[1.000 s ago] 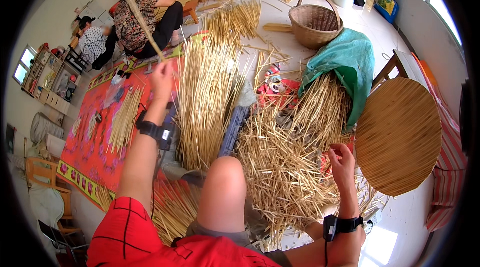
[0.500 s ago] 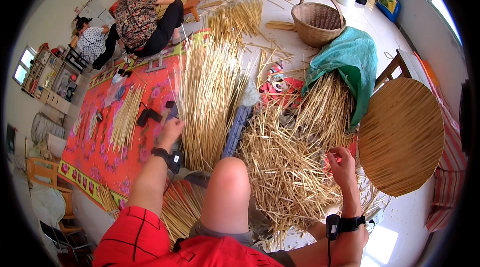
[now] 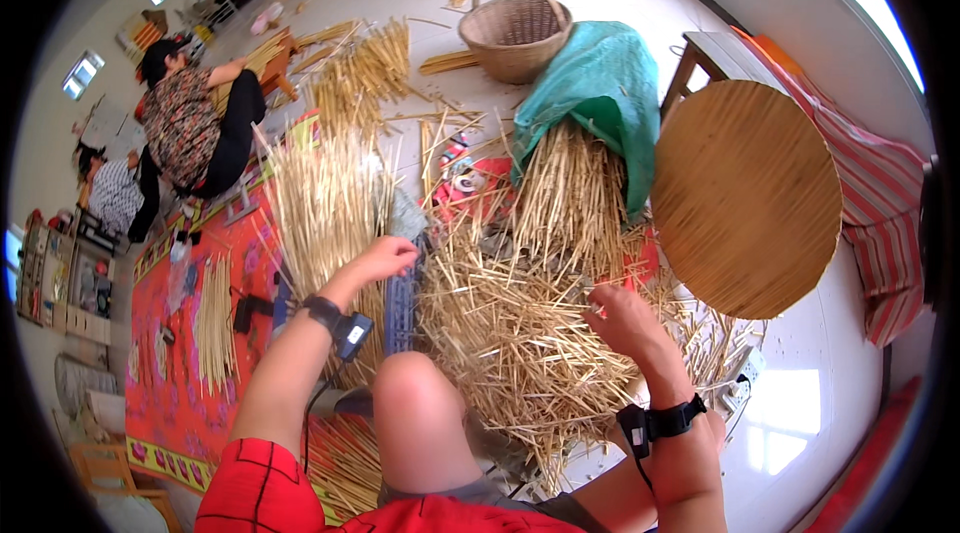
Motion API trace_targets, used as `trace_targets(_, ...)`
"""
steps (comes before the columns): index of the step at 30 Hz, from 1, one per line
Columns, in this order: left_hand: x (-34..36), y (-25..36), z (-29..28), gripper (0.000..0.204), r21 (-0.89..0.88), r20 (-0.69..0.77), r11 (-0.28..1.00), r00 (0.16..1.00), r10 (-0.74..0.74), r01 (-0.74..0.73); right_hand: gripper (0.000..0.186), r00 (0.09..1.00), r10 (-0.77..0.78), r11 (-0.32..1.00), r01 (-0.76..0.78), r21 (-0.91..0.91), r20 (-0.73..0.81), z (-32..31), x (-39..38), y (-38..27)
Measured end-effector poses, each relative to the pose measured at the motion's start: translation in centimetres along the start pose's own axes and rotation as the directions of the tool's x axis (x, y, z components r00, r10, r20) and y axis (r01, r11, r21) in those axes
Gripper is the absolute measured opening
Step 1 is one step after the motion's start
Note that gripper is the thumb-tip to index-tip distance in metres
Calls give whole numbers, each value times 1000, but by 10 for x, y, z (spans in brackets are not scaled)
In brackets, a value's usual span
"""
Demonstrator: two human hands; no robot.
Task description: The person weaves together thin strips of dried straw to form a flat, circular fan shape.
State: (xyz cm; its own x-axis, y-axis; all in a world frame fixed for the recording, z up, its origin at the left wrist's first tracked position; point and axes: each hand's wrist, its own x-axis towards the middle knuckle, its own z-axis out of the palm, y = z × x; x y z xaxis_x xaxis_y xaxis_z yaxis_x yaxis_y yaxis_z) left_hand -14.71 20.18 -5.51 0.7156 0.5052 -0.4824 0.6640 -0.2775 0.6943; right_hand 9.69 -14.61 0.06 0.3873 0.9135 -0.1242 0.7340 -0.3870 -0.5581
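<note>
My left hand (image 3: 388,257) is above the near end of a tall bundle of pale straw stalks (image 3: 325,198), beside a blue plastic crate (image 3: 401,308). Its fingers are curled together; whatever they hold, if anything, is too small to make out. Over the right side of a heap of short loose stalks (image 3: 520,333) hovers my right hand (image 3: 622,318), its fingers bent but apart and nothing visible between them. More stalks (image 3: 570,188) spill toward the heap from a green woven sack (image 3: 590,68). Each wrist wears a black strap with a small device.
A wicker basket (image 3: 515,38) stands behind the sack. To the right, a round woven tray (image 3: 750,198) leans by a wooden bench (image 3: 735,58). A power strip (image 3: 742,381) lies near the heap. At left, a person (image 3: 185,118) sits beyond a red floral mat (image 3: 180,333).
My left hand has moved right, from the bundle's left edge to above the crate. My right hand has shifted inward over the heap. The whole view has turned to the right.
</note>
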Motion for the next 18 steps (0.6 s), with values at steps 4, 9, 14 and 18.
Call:
trace_targets(4, 73, 29, 43, 25, 323, 198, 932, 975, 103, -164, 31, 974, 77, 996, -65, -66, 211, 1, -8, -1)
trace_targets(9, 144, 46, 109, 24, 393, 233, 864, 943, 238, -315, 28, 991, 63, 998, -60, -31, 115, -7, -17, 4)
trace_targets(14, 191, 18, 155, 19, 440, 216, 847, 951, 222, -298, 25, 993, 75, 997, -75, -4, 89, -13, -22, 0)
trace_targets(18, 205, 12, 171, 29, 470, 126, 866, 984, 128, -172, 24, 998, 37, 999, -35, -20, 52, -11, -28, 3)
